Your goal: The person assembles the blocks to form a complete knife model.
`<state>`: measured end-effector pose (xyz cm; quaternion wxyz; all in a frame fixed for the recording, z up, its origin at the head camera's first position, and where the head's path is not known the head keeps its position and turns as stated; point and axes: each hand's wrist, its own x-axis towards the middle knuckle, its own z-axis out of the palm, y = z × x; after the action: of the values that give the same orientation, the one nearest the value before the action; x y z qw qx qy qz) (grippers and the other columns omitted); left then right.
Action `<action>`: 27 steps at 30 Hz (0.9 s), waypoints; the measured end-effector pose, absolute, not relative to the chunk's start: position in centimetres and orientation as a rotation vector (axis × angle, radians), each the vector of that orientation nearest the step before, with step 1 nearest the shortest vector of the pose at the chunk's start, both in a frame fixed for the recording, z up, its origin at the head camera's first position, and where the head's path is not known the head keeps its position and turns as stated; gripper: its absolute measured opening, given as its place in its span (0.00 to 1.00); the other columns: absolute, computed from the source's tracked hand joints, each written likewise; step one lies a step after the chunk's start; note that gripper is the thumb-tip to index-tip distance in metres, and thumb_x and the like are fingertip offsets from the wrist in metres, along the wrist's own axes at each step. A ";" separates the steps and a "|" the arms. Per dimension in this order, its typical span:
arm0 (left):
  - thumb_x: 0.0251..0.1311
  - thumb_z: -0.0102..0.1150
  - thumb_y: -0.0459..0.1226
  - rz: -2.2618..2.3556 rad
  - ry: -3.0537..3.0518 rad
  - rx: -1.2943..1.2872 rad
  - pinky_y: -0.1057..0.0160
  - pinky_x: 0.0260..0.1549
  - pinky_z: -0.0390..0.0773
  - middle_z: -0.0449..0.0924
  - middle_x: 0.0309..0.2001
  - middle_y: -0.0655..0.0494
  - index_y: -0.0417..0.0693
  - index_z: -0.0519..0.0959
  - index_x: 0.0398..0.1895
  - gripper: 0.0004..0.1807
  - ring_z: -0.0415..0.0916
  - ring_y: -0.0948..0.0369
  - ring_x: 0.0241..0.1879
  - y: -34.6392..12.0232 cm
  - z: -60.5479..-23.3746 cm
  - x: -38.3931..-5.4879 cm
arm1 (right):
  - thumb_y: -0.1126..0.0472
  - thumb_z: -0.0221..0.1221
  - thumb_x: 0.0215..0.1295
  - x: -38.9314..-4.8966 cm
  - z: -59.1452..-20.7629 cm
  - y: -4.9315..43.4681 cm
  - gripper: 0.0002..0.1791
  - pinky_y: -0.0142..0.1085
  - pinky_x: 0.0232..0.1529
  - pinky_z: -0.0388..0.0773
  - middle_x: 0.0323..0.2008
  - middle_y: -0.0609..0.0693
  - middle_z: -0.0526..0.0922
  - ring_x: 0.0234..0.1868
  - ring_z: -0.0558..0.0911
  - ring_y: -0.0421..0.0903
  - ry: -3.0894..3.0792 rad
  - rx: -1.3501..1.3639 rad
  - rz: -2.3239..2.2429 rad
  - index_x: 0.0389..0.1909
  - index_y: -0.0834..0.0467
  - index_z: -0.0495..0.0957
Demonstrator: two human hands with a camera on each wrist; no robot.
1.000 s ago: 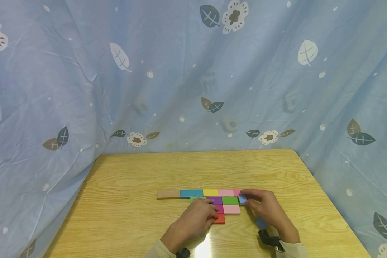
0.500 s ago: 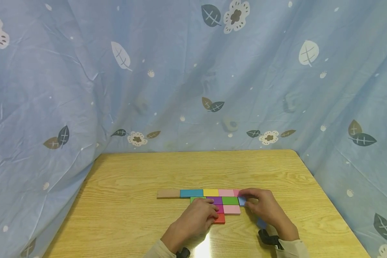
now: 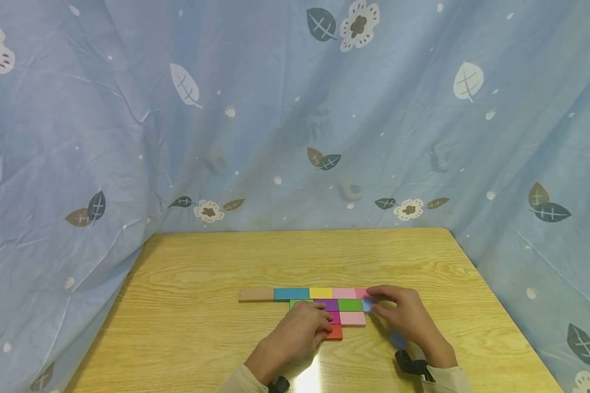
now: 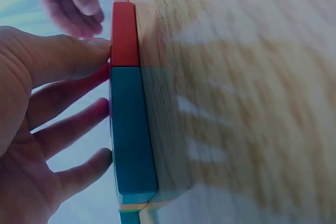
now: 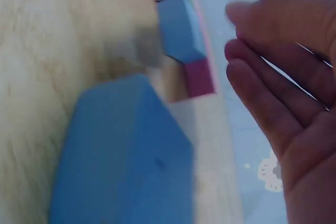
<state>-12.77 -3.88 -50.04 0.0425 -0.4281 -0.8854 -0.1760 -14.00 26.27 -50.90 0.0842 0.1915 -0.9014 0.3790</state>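
Colored flat blocks lie joined in rows on the table. My left hand [image 3: 300, 330] rests over the left part of the rows, fingers extended on the magenta block [image 3: 335, 317] and red block [image 3: 335, 332]. In the left wrist view its thumb touches the edge of the red block [image 4: 125, 35], and a teal block [image 4: 131, 129] lies beside that. My right hand [image 3: 407, 314] hovers at the right end by a light blue block [image 3: 366, 305], which sits against a green block [image 3: 350, 305]. The right wrist view shows a gap between the right fingers and the light blue block [image 5: 178, 30].
The back row holds a plain wood block [image 3: 257, 295], a blue block [image 3: 291, 295], a yellow block [image 3: 321, 293] and pink blocks [image 3: 344, 293]. Another blue block [image 3: 398, 340] lies apart under my right wrist. A patterned curtain [image 3: 275, 109] surrounds the wooden table [image 3: 187, 338].
The light blue block went from tilted to flat and slid left against the green block. My right fingers have come off it. The left hand has stayed in place.
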 end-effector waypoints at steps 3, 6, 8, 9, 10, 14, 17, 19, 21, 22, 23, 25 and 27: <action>0.68 0.74 0.34 -0.564 -2.706 -1.312 0.61 0.70 0.81 0.93 0.53 0.64 0.57 0.96 0.42 0.07 0.86 0.61 0.64 -3.9 -50.0 -12.8 | 0.67 0.76 0.65 -13.4 -50.7 27.3 0.16 0.36 0.52 0.92 0.49 0.50 0.94 0.50 0.93 0.44 -2.662 0.590 1.305 0.53 0.57 0.91; 0.68 0.74 0.34 -0.583 -2.702 -1.313 0.62 0.71 0.81 0.93 0.52 0.63 0.56 0.96 0.42 0.07 0.87 0.62 0.63 -3.9 -50.1 -12.8 | 0.64 0.72 0.72 -12.6 -50.5 28.6 0.14 0.31 0.51 0.91 0.52 0.56 0.93 0.52 0.92 0.42 -2.697 0.622 1.502 0.56 0.59 0.90; 0.68 0.74 0.34 -0.589 -2.704 -1.313 0.63 0.71 0.80 0.93 0.52 0.63 0.55 0.96 0.43 0.07 0.87 0.62 0.63 -3.9 -50.1 -12.8 | 0.62 0.70 0.74 -12.0 -50.5 29.6 0.15 0.29 0.51 0.90 0.54 0.59 0.92 0.53 0.92 0.41 -2.734 0.634 1.597 0.58 0.62 0.89; 0.68 0.74 0.34 -0.588 -2.707 -1.312 0.63 0.71 0.81 0.93 0.52 0.63 0.55 0.96 0.43 0.06 0.87 0.62 0.63 -3.9 -50.1 -12.8 | 0.62 0.69 0.75 -11.8 -50.6 30.0 0.15 0.29 0.51 0.90 0.54 0.60 0.92 0.53 0.92 0.41 -2.756 0.626 1.629 0.58 0.62 0.88; 0.68 0.74 0.34 -0.588 -2.709 -1.311 0.63 0.71 0.80 0.94 0.51 0.63 0.54 0.96 0.43 0.06 0.87 0.62 0.63 -3.9 -50.1 -12.9 | 0.62 0.69 0.76 -11.5 -50.7 30.5 0.15 0.29 0.52 0.90 0.55 0.61 0.92 0.54 0.92 0.40 -2.778 0.612 1.657 0.59 0.63 0.88; 0.68 0.74 0.34 -0.594 -2.714 -1.307 0.62 0.71 0.81 0.94 0.50 0.63 0.54 0.96 0.43 0.06 0.87 0.62 0.62 -3.8 -50.1 -12.8 | 0.61 0.67 0.78 -10.2 -51.3 32.0 0.16 0.29 0.53 0.89 0.56 0.62 0.91 0.54 0.90 0.35 -2.838 0.520 1.720 0.60 0.64 0.87; 0.68 0.75 0.34 -0.600 -2.714 -1.304 0.62 0.71 0.81 0.94 0.50 0.63 0.54 0.96 0.43 0.06 0.87 0.63 0.62 -3.8 -49.9 -12.8 | 0.62 0.66 0.78 -9.2 -51.6 32.9 0.17 0.28 0.52 0.89 0.57 0.63 0.90 0.54 0.89 0.32 -2.838 0.465 1.754 0.60 0.66 0.86; 0.68 0.74 0.33 -0.595 -2.711 -1.306 0.62 0.71 0.81 0.94 0.50 0.63 0.54 0.95 0.42 0.06 0.87 0.63 0.61 -3.7 -49.9 -12.7 | 0.63 0.66 0.78 -8.5 -51.7 33.3 0.17 0.27 0.52 0.89 0.56 0.63 0.91 0.54 0.89 0.31 -2.824 0.448 1.765 0.61 0.67 0.85; 0.68 0.73 0.33 -0.587 -2.705 -1.310 0.61 0.71 0.81 0.94 0.51 0.62 0.54 0.95 0.42 0.07 0.87 0.63 0.62 -3.7 -49.8 -12.7 | 0.64 0.66 0.78 -7.9 -51.7 33.6 0.17 0.27 0.51 0.89 0.56 0.62 0.91 0.54 0.89 0.31 -2.806 0.443 1.771 0.61 0.69 0.85; 0.69 0.73 0.33 -0.581 -2.704 -1.312 0.61 0.71 0.81 0.94 0.51 0.63 0.54 0.95 0.42 0.07 0.87 0.62 0.62 -3.7 -49.8 -12.7 | 0.64 0.66 0.78 -7.6 -51.7 33.6 0.17 0.27 0.51 0.89 0.56 0.61 0.91 0.54 0.89 0.31 -2.795 0.439 1.773 0.61 0.69 0.85; 0.69 0.73 0.33 -0.578 -2.706 -1.311 0.60 0.71 0.81 0.94 0.51 0.63 0.55 0.95 0.42 0.07 0.87 0.61 0.63 -3.7 -49.8 -12.7 | 0.65 0.66 0.78 -7.4 -51.7 33.6 0.17 0.27 0.51 0.89 0.55 0.61 0.91 0.54 0.89 0.31 -2.782 0.435 1.776 0.61 0.69 0.85; 0.69 0.72 0.33 -0.576 -2.712 -1.307 0.59 0.70 0.82 0.93 0.52 0.63 0.55 0.95 0.43 0.08 0.87 0.60 0.63 -3.7 -49.9 -12.7 | 0.65 0.66 0.77 -7.2 -51.6 33.5 0.18 0.27 0.51 0.89 0.56 0.62 0.91 0.54 0.89 0.31 -2.755 0.433 1.783 0.62 0.69 0.84; 0.68 0.72 0.32 -0.591 -2.710 -1.307 0.59 0.71 0.82 0.93 0.52 0.62 0.55 0.96 0.43 0.09 0.87 0.60 0.63 -3.8 -49.9 -12.7 | 0.65 0.67 0.76 -7.2 -51.7 33.2 0.18 0.26 0.52 0.89 0.57 0.63 0.90 0.55 0.89 0.32 -2.730 0.427 1.780 0.63 0.68 0.84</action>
<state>-12.72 -3.76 -49.92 0.0378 -0.4258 -0.8833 -0.1926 -7.22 33.23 -51.67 -0.0726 0.1296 -0.8283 0.5402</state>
